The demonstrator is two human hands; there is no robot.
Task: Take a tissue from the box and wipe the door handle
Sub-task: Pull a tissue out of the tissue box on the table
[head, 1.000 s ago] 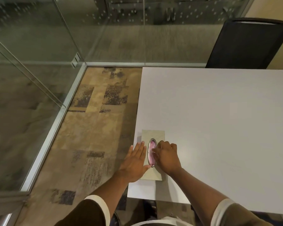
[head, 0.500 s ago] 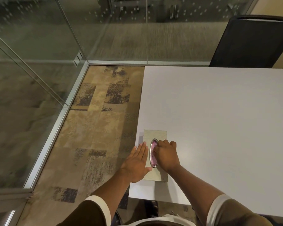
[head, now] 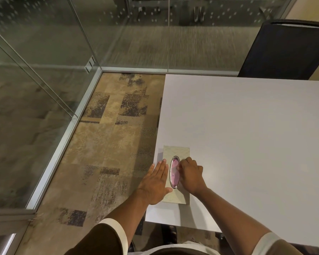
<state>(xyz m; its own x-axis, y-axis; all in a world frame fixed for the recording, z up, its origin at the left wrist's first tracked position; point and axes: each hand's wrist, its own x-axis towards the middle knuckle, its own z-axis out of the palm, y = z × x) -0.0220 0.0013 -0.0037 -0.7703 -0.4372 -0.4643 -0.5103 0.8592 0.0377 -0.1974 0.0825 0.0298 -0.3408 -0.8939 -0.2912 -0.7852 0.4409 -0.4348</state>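
A flat, pale tissue box [head: 176, 152] sits on the near left corner of a big white table [head: 247, 135]. The box is a long rectangle with a stony, speckled look. In the middle of its top is a long oval hole with a shiny silver ring [head: 175, 174] around it. Inside the hole shows soft pink tissue [head: 174, 173].

The left hand [head: 155, 183] lies flat on the left side of the box. Its fingers are straight, close together and spread out flat, pointing to the far side, and the thumb sticks out toward the oval. It is holding nothing, just pressing down on the box top.

The right hand [head: 191, 174] is on the right side of the box, curled into a loose fist shape. Its fingertips bend in at the far end of the oval hole, right at the pink tissue. The fingertips are tucked under, so it is hard to tell if they have pinched the tissue.

Both arms are bare up to short dark sleeves with white edges [head: 116, 230].

The table top is smooth and plain. Left of it, the floor is carpet [head: 107, 144] with tan and dark patchy squares. Clear glass walls [head: 35, 70] with thin silver frames stand on the left and far sides. A black chair [head: 285, 50] with a smooth back is at the far right of the table.
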